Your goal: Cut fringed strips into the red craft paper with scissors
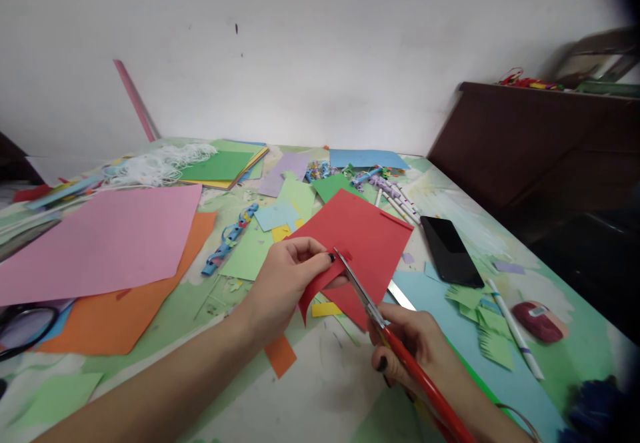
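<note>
My left hand (293,279) pinches a small curled piece of red paper (324,281) between thumb and fingers. In my right hand (413,346) is a pair of scissors (419,371) with red handles, its blades pointing up and left to the pinched paper. The blade tips touch or nearly touch the paper beside my left thumb; whether they are cutting cannot be told. Under both hands lies a larger red sheet (367,226) with a narrow folded strip at its upper right edge. A yellow scrap (326,309) and an orange scrap (281,356) lie just below my left hand.
Pink paper (115,239) and orange paper (170,283) cover the left side. A decorated blue stick (230,239) lies between. White string (160,165) and stacked coloured paper (225,165) are behind. A black phone (451,251), green fringed scraps (493,336) and a dark red mouse-like object (539,321) lie right.
</note>
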{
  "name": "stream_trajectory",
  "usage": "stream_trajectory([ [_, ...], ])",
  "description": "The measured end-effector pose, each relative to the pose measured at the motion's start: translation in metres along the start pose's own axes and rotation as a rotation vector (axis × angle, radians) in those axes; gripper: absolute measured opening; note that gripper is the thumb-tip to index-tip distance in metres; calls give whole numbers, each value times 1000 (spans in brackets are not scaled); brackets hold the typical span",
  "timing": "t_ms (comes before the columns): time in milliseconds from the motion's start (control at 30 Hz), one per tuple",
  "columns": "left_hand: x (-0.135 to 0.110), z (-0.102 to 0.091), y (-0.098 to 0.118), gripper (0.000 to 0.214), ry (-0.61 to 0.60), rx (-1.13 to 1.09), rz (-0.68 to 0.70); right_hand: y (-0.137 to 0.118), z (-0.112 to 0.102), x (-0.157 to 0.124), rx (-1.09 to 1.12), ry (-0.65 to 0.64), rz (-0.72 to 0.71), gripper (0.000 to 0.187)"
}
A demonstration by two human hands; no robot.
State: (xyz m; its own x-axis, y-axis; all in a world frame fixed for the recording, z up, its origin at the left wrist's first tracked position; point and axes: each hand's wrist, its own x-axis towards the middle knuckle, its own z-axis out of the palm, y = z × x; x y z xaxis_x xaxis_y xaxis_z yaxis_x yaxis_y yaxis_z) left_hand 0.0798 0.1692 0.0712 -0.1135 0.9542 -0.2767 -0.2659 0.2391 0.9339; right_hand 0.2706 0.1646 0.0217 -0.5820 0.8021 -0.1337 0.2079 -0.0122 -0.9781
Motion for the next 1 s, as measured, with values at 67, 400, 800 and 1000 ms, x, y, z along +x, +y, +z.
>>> stream_trajectory([
  [67,0,0,1,15,2,0,0,-1,0,0,-6,-3,8,37],
  [400,0,2,1,15,0,-5,-16,-3,-2,1,92,-91,-54,46],
  [800,1,1,0,14,-11,-2,6,-11,-1,1,91,-73,-72,49],
  [1000,1,1,0,15,-13,-8,18,-7,-1,2,108,-68,-46,51],
])
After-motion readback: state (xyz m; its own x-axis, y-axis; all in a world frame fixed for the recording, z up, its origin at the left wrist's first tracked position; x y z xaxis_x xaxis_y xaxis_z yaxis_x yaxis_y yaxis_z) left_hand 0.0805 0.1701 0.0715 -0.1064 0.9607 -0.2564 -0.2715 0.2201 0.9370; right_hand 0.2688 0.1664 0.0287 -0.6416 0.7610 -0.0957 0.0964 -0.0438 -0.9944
